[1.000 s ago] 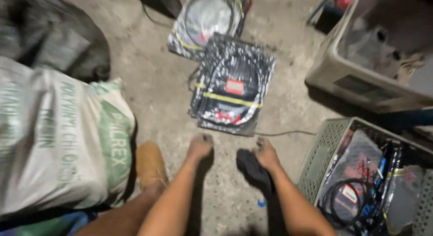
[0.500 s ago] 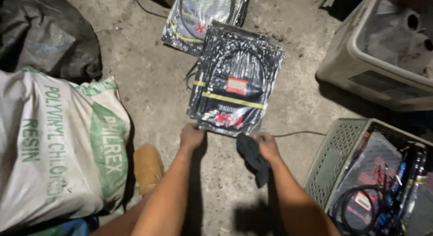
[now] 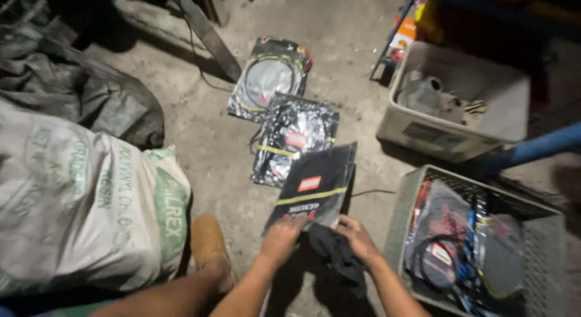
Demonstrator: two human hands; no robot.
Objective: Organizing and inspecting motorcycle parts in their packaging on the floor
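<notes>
Black plastic packet [image 3: 315,187] with a red label and yellow stripe was lifted at its near edge by both hands, tilted up off the concrete floor [image 3: 200,135]. Left hand [image 3: 283,235] gripped the packet's lower left corner, fingers closed on it. Right hand [image 3: 357,237] pinched the lower right corner and also held a dark cloth [image 3: 336,256] that hung down between the wrists. Just beyond the held packet lay a second glossy packet [image 3: 293,135], partly overlapped by it, and farther out a third packet [image 3: 269,78] with a coiled cable showing. Right of the right hand, close by, stood a grey mesh crate [image 3: 411,214] full of more packets and cables; its wall boxed in that side. Beyond the crate sat a pale plastic bin [image 3: 436,135] with parts inside. Left of the left hand was a tan shoe [image 3: 209,244], then a big white woven sack [image 3: 78,202], then a dark tarp [image 3: 91,99] farther out. A thin wire [image 3: 370,193] ran on the floor from packet to crate. Open floor was mostly ahead-left of the hands, between sack and packets.
</notes>
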